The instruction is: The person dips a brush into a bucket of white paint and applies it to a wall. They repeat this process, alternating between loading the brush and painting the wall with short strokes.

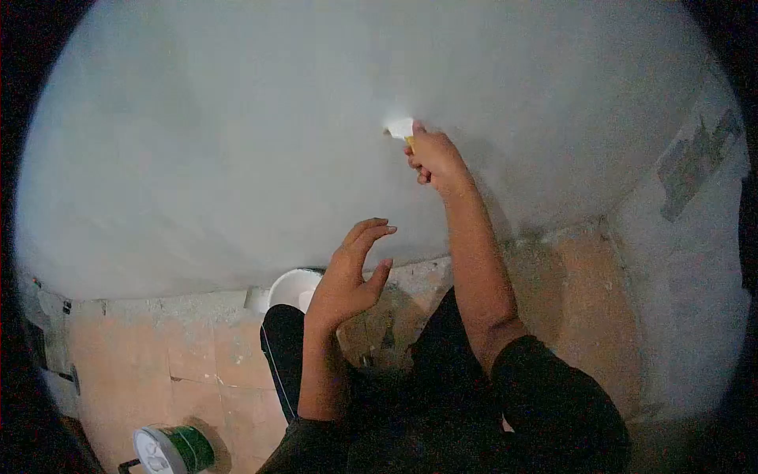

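Observation:
My right hand [437, 160] is closed round the handle of a putty knife [401, 129], with a bit of yellow showing by the fingers. Its bright blade lies against the grey wall [229, 150] in front of me. Lower and to the left, my left hand [351, 276] is held in the air with thumb and fingers apart and nothing in it. Behind that hand, at the foot of the wall, stands a white bucket [288, 286], partly hidden by my wrist and knee.
Orange-tan floor tiles [118, 363], spotted with white, run along the wall. At lower left is a tub with a green label [189, 449] and white contents or lid. A side wall [687, 261] with a darker grey patch [699, 166] rises on the right.

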The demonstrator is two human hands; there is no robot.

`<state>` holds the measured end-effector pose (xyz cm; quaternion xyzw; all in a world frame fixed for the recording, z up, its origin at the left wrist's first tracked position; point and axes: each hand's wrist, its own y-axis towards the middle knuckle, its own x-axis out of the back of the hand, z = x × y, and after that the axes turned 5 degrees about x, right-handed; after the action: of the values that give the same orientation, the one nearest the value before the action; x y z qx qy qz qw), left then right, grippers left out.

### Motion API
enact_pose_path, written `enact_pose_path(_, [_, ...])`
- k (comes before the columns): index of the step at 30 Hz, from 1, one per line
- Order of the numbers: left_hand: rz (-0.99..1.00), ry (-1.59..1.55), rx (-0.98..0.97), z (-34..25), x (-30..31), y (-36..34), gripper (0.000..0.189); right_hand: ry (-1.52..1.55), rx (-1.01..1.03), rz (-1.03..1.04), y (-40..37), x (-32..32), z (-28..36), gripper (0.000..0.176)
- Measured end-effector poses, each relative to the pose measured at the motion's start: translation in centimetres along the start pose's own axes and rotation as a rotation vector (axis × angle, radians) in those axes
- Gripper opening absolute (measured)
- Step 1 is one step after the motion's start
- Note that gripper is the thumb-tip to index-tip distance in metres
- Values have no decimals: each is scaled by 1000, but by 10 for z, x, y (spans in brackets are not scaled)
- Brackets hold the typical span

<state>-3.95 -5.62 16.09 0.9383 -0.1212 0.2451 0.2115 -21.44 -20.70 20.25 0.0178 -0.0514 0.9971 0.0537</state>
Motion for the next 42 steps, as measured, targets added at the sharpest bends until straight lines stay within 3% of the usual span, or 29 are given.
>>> enact_pose_path(4, [4, -18, -16, -3, -4, 6, 40, -205, 188, -47, -15, 10, 18, 50])
enact_pose_path(7, [19, 1, 18, 4, -6, 9, 45, -238, 239, -40, 19, 15, -43, 52])
enact_pose_path(9, [22, -4, 17, 6, -8, 11, 44, -262, 78, 45, 57, 23, -118, 56])
enact_pose_path(11, [28, 10, 20, 3, -8, 16, 44, -372, -21, -72, 80, 19, -195, 59])
enact_pose_path(13, [30, 0, -10, 6, -10, 20, 44, -192, -305, 28, 73, 18, -228, 62])
enact_pose_path(16, [45, -15, 3, -2, -10, 18, 44, -186, -397, 48, 40, 19, -249, 61])
enact_pose_path(19, [43, -21, -7, -3, -11, 21, 44, -128, -316, 51, 39, 22, -250, 60])
enact_pose_path(20, [42, -25, -11, -3, -11, 18, 45, -144, -320, -32, 39, 16, -237, 58])
enact_pose_path(22, [41, -28, -4, -4, -12, 21, 44, -155, -298, -28, 29, 18, -156, 55])
enact_pose_path(24, [48, -31, 2, -7, -14, 21, 44, -331, -47, 175, 34, 29, -89, 52])
enact_pose_path(26, [65, -6, -27, -6, -16, 21, 44, -89, -70, 50, 23, 24, -12, 49])
enact_pose_path(30, [59, -7, -36, -12, -17, 19, 44, -95, 138, -1, -28, 12, 68, 46])
enact_pose_path(32, [67, -5, -25, -14, -14, 16, 43, -120, 298, 1, -20, 8, 60, 48])
enact_pose_path(35, [58, 20, -62, -4, -11, 16, 41, -341, 319, 67, 34, -11, 6, 57])
enact_pose_path(37, [34, 5, -22, 1, -11, 14, 45, -590, 355, -120, 63, -32, -54, 59])
enact_pose_path(39, [47, -20, 5, -2, -4, 15, 41, -621, 260, -83, 82, -49, -104, 58])
enact_pose_path(42, [25, -6, -9, 2, 0, 11, 45, -527, 82, 46, 39, -48, -112, 59])
